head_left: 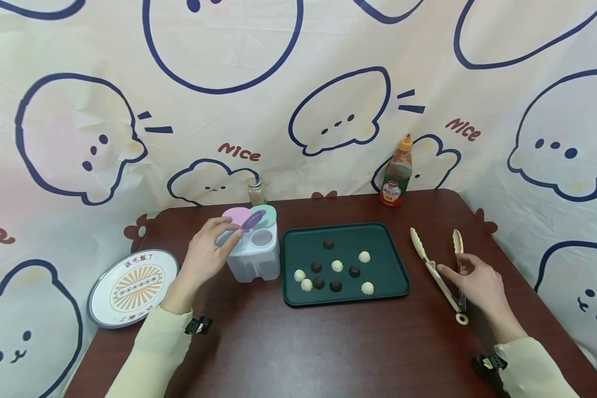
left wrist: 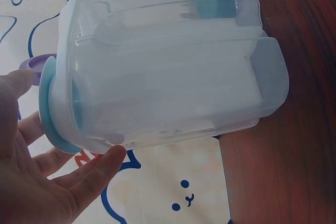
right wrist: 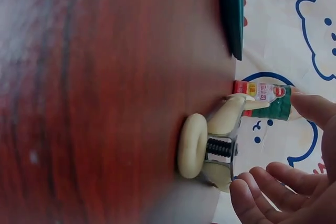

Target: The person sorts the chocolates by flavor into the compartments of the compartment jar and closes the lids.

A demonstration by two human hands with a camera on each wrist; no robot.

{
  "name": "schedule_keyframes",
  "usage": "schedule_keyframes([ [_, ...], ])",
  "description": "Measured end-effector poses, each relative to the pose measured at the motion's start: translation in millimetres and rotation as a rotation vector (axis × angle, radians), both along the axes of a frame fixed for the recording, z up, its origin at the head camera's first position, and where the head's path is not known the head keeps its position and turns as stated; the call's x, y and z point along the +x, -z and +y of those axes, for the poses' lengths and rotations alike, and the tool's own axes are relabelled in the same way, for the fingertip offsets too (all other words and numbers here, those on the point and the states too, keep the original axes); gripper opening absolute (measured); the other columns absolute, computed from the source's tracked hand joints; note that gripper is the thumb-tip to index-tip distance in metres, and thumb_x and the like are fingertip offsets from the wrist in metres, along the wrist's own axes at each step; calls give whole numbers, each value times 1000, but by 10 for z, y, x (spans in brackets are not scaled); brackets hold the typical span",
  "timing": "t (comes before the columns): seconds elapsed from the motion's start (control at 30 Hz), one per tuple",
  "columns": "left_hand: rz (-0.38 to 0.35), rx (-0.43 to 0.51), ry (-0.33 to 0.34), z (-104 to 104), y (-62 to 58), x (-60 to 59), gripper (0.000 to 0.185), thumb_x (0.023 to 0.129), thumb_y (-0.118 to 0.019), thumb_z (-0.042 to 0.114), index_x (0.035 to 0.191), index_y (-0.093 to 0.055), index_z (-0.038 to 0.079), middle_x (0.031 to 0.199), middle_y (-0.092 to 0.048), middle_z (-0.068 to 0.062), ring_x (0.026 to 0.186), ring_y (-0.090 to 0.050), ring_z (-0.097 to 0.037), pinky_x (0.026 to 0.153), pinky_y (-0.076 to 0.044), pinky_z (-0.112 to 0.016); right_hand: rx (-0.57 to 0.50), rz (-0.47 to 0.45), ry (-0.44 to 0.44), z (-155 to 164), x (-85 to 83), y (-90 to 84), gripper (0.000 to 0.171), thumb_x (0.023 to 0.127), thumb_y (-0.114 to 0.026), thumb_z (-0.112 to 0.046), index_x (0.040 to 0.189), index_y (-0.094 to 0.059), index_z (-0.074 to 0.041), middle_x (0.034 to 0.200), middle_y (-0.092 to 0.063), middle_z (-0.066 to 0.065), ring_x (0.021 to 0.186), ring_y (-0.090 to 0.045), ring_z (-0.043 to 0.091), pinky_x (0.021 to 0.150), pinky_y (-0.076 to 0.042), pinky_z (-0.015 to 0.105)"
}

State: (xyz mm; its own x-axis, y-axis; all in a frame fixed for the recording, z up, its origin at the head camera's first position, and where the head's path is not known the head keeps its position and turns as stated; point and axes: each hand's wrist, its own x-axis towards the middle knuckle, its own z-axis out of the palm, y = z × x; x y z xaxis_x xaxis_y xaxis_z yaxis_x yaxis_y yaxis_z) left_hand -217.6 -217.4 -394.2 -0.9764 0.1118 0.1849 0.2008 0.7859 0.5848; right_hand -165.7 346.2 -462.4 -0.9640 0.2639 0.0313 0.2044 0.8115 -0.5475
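Note:
At the lidded clear container (head_left: 255,262), my left hand (head_left: 209,249) has thumb and forefinger at the edge of a tilted purple lid (head_left: 252,220) and appears to pinch it. A round opening (head_left: 262,237) shows beside that lid. In the left wrist view the thumb meets the purple lid (left wrist: 39,66), while a blue lid (left wrist: 52,114) partly hides the other fingers. Over the tongs (head_left: 443,282), which lie spread on the table, hovers my right hand (head_left: 480,282), thumb and fingers apart. In the right wrist view, its loosely bent fingers (right wrist: 273,192) are near the tongs' spring end (right wrist: 210,145).
A dark green tray (head_left: 298,298) bears several small white and dark brown ridged balls. On the left lies a patterned white plate (head_left: 99,298). A sauce bottle (head_left: 397,177) and a small glass jar (head_left: 256,193) stand at the back edge, before a printed cloth (head_left: 258,121).

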Motion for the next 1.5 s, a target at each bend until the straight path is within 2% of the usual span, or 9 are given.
schedule_keyframes([
  [0.23,21,16,8,6,6,-4,56,99,-47,59,128,-64,15,149,-48,-11,141,-42,-38,112,-34,-67,-12,2,35,47,-4,64,90,88,-65,-61,143,-42,7,122,-58,26,105,-56,39,84,-44,56],
  [0.4,26,23,12,-2,9,-9,56,99,-47,59,128,-64,14,149,-48,-11,140,-42,-38,112,-35,-67,-8,-68,41,94,2,86,105,87,-63,-65,150,-26,11,127,-52,30,115,-48,49,94,-38,65],
  [0.5,21,24,10,-4,12,-11,56,99,-47,59,129,-64,15,150,-48,-11,140,-42,-38,111,-35,-67,8,-124,30,122,-10,108,111,87,-60,-69,150,-22,14,130,-48,33,119,-43,53,97,-36,68],
  [0.6,14,20,9,-6,13,-10,57,99,-46,59,129,-63,15,150,-47,-11,141,-41,-38,111,-34,-68,27,-155,12,142,-27,134,110,86,-59,-70,147,-27,15,132,-43,34,119,-42,51,96,-37,68],
  [0.7,7,14,3,-12,11,-1,57,99,-46,59,130,-63,15,151,-47,-11,141,-41,-38,112,-33,-68,54,-171,-16,153,-46,153,102,85,-61,-71,138,-37,13,128,-42,35,111,-44,47,88,-42,62],
  [0.83,0,8,-1,-15,6,12,57,99,-45,59,131,-62,14,151,-46,-12,141,-40,-39,112,-33,-69,93,-205,-63,162,-56,147,99,83,-64,-69,131,-40,14,123,-43,37,104,-47,46,80,-44,58],
  [1.03,5,10,4,-2,5,3,58,99,-45,59,131,-62,14,151,-46,-12,141,-40,-39,112,-33,-69,115,-225,-98,173,-58,145,109,79,-71,-66,138,-35,19,128,-40,43,110,-47,54,86,-44,66],
  [1.33,-3,12,9,1,12,-5,58,99,-45,60,131,-62,15,152,-45,-11,142,-40,-38,112,-33,-69,127,-211,-147,215,-141,155,103,82,-73,-53,145,-30,17,132,-39,43,116,-44,55,91,-43,65],
  [1.5,1,16,8,-1,6,-6,58,99,-46,59,131,-62,14,152,-45,-12,141,-40,-39,112,-33,-69,132,-209,-149,206,-167,138,110,82,-71,-60,146,-28,18,134,-38,44,118,-42,55,93,-42,67],
])
